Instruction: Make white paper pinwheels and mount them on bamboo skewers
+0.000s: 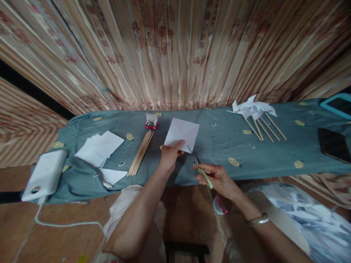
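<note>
A square white sheet of paper (184, 130), marked with faint diagonal creases, is pinched at its lower edge by my left hand (171, 155), thumb on top. My right hand (215, 178) is closed around the green handles of a pair of scissors (203, 176). The blades reach up to the paper's lower right corner; whether they have cut into it is too small to tell. Left of the paper lies a bundle of wooden sticks (140, 153). Behind these sits a small red box (151, 122) with its lid up and shiny metal pins inside.
White paper sheets (100, 148) lie at the left on the green cloth (214, 149). Beyond them rests a white device (45, 175) with a cable. Several paper pinwheels on sticks (255, 110), a black phone (334, 144) and a blue-framed device (338, 106) are at the right.
</note>
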### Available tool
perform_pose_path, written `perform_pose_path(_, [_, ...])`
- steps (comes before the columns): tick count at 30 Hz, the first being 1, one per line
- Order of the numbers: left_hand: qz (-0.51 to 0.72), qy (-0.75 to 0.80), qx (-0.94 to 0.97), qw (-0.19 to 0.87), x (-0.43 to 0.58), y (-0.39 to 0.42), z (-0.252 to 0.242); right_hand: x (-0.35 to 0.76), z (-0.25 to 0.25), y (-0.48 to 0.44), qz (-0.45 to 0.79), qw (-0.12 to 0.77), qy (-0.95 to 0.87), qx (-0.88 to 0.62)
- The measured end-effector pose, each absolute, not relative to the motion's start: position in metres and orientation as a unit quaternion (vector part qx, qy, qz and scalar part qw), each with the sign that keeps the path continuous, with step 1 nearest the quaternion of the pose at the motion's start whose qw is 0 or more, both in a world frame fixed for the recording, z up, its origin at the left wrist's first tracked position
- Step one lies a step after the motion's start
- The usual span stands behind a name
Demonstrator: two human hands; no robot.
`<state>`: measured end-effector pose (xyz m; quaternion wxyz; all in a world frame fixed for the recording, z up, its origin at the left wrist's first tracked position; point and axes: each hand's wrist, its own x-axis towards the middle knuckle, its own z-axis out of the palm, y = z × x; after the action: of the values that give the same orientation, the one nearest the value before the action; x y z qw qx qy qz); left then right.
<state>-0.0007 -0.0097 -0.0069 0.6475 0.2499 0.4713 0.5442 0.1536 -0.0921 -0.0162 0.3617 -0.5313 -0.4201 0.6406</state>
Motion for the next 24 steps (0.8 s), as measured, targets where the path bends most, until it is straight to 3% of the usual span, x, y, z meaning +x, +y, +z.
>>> perform_pose_path(24, [0.532,0.477,0.265,0.647,-0.0025,-0.0082,-0.0107,0.1543,-0.0178,-0.093,0.641,0.365,-0.396,-0.547])
